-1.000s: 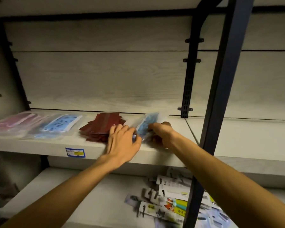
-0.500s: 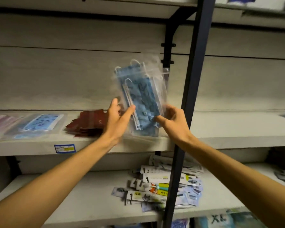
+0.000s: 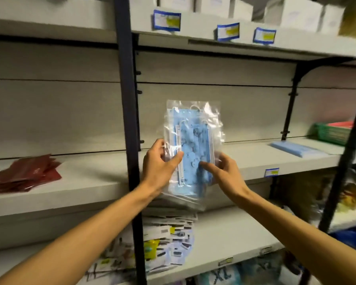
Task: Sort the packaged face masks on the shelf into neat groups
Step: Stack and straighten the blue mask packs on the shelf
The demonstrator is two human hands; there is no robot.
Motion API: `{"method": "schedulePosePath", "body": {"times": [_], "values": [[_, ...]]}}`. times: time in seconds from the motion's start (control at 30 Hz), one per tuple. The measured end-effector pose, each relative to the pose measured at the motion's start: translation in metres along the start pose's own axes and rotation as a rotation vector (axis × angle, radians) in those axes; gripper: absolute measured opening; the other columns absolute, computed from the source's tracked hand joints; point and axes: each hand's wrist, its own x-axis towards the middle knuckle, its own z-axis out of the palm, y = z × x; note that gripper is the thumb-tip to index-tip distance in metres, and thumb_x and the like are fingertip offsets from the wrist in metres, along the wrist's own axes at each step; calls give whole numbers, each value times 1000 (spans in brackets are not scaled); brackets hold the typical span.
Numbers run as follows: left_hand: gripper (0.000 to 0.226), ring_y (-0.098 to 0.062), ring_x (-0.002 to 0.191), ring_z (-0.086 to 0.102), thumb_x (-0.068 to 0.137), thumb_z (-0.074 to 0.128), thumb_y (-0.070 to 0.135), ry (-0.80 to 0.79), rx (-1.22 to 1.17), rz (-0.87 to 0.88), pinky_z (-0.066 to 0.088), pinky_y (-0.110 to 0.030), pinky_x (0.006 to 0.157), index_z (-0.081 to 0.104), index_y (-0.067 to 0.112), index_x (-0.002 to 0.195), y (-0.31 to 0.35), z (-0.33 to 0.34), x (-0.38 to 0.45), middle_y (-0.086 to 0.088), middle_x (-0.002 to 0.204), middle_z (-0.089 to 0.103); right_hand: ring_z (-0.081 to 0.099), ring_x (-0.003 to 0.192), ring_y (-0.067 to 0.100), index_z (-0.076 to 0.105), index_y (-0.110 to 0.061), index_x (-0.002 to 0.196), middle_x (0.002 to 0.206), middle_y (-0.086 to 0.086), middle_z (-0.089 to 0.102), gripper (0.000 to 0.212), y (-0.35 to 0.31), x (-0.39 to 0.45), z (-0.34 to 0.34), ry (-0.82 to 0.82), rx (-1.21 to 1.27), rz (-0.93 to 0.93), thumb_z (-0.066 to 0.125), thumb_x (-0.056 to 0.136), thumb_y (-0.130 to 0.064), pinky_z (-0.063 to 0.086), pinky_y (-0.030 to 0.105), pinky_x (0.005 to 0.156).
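Grey middle shelf [image 3: 90,182] crossing the frame, dark red packets [image 3: 23,174] piled at its left edge, a blue mask stack [image 3: 296,150] laid flat at right, a green basket [image 3: 337,133] seen at far right, blurred.

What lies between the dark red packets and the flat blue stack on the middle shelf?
In the head view: a black upright post, then the printed blue mask packets held up by both hands.
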Motion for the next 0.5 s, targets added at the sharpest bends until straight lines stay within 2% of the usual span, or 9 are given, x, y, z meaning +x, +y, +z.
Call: {"method": "schedulePosePath", "body": {"times": [0.07,0.13,0.17,0.2,0.23,0.27,0.37,0.43,0.5], "values": [[36,-29,110,67,90,75,16,-37,12,-130,55,-48,97,59,7,121,1,42,14,-13,120,68,76,92,21,56,-14,127,110,6,74,35,7,9,-43,9,-38,21,68,94,-16,62,32,65],[47,-28,114,65,90,76,21,-66,29,-234,53,-46,100,56,6,129,-3,81,26,-11,125,66,76,89,22,56,-12,127,109,8,74,38,17,16,-81,19,-85,72,70,92,-17,63,35,66],[46,-24,108,68,90,76,22,-82,9,-268,57,-40,94,57,7,129,-6,98,31,-11,124,68,76,87,21,56,-11,126,107,8,74,37,23,22,-100,27,-78,101,71,92,-16,63,34,64],[41,-18,97,72,91,75,24,-100,-17,-303,61,-32,81,59,8,125,-8,115,36,-11,120,71,77,85,20,56,-10,126,106,8,74,37,29,27,-116,35,-66,130,71,92,-14,62,32,62],[35,-11,86,72,92,73,26,-124,-32,-345,59,-25,66,61,10,121,-10,129,41,-9,115,73,77,84,20,56,-9,126,107,9,73,38,34,31,-130,41,-69,159,71,91,-13,61,31,61],[33,-7,82,70,93,70,30,-153,-26,-386,54,-22,58,62,12,120,-12,142,46,-5,112,73,77,82,19,56,-8,127,107,10,72,39,37,36,-142,48,-84,186,71,91,-13,61,31,60],[31,-5,92,63,96,62,28,-228,-20,-463,47,-28,67,63,10,121,-20,172,62,1,115,69,77,77,18,57,-8,123,103,7,71,36,45,54,-175,26,-121,222,71,90,-11,60,30,57],[25,-15,96,70,95,59,17,-257,-60,-493,57,-36,77,65,9,119,-24,185,76,-6,116,72,77,76,18,57,-9,118,101,5,71,31,47,65,-193,19,-138,234,70,90,-11,60,30,56],[23,-25,93,76,94,58,9,-294,-66,-505,62,-43,83,65,7,117,-30,195,90,-11,108,77,77,77,18,59,-14,110,99,3,72,21,52,74,-207,-2,-197,213,69,92,-15,62,34,59]]}}
